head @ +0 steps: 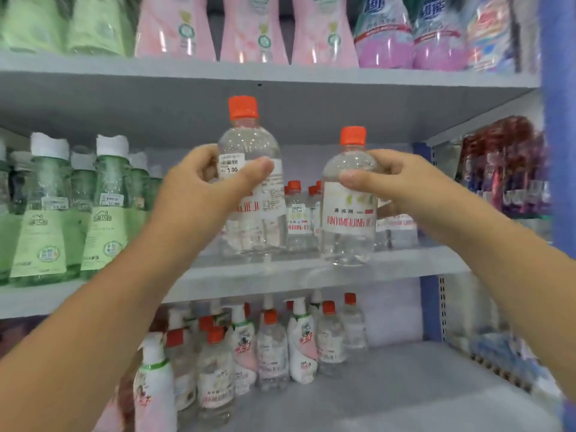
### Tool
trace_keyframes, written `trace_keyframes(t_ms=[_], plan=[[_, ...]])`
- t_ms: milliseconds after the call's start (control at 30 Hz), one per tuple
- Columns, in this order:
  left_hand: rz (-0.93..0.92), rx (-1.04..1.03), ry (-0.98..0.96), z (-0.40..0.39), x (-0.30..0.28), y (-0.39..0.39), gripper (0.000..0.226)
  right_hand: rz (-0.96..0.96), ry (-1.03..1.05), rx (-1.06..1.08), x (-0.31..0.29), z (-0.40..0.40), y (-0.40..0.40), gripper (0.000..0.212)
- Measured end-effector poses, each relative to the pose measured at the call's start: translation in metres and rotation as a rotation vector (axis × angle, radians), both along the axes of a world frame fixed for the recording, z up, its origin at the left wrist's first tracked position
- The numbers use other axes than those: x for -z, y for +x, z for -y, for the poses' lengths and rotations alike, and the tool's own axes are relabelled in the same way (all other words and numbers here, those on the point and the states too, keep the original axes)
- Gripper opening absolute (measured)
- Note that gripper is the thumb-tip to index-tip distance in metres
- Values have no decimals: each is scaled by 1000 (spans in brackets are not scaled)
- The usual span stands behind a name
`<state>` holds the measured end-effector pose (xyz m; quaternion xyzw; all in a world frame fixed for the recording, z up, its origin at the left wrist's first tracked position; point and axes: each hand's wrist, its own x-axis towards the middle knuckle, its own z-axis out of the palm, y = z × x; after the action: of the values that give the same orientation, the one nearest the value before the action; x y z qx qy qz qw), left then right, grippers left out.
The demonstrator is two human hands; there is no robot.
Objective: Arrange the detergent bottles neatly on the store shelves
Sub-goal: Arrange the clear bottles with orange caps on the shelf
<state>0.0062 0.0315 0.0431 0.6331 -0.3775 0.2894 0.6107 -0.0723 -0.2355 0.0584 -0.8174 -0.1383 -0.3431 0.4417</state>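
My left hand [202, 185] grips a clear detergent bottle [249, 145] with an orange cap and a 5.00 price sticker, held upright above the middle shelf [280, 275]. My right hand [392, 182] holds a second clear orange-capped bottle [347, 226] by its shoulder, its base at or just above the shelf's front edge. Behind them, further back on the same shelf, stand several smaller-looking clear bottles [297, 213] of the same kind.
Green bottles [103, 207] with white caps fill the shelf's left part. Pink bottles [252, 29] and blue-purple ones [436, 35] line the top shelf. The bottom shelf [389, 394] holds clear and white-pink bottles [271, 347] at its left. A blue upright [558, 120] stands at right.
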Motion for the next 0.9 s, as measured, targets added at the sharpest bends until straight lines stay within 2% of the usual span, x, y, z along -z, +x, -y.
trace_keyframes(t_ms=[67, 167, 200, 267, 333, 400, 433, 500, 600, 667, 800, 900], plan=[[-25, -59, 26, 18, -7, 22, 52, -10, 9, 43, -7, 9, 20, 47], [-86, -185, 124, 49, -10, 49, 49, -69, 17, 147, -6, 22, 50, 76], [-117, -213, 167, 58, -10, 58, 51, -88, -2, 175, -4, 25, 59, 77], [-187, -205, 214, 74, -9, 76, 56, -99, -39, 216, 0, 32, 74, 60], [-252, -186, 250, 84, -7, 91, 73, -102, -29, 222, 4, 38, 84, 51], [-290, -196, 304, 92, -5, 102, 101, -100, -78, 254, 7, 42, 92, 56], [-301, -203, 326, 94, -3, 106, 106, -91, -145, 296, 7, 43, 94, 58], [-316, -212, 368, 100, -3, 116, 104, -75, -249, 375, 6, 46, 103, 68], [-305, -246, 476, 106, -6, 126, 85, -62, -334, 452, 1, 48, 113, 99], [-308, -236, 545, 106, -12, 128, 74, -53, -358, 477, 0, 46, 116, 97], [-326, -176, 580, 109, -18, 138, 53, -5, -363, 525, 3, 42, 124, 81], [-316, -182, 556, 114, -12, 148, 62, 30, -436, 615, 4, 42, 130, 77]])
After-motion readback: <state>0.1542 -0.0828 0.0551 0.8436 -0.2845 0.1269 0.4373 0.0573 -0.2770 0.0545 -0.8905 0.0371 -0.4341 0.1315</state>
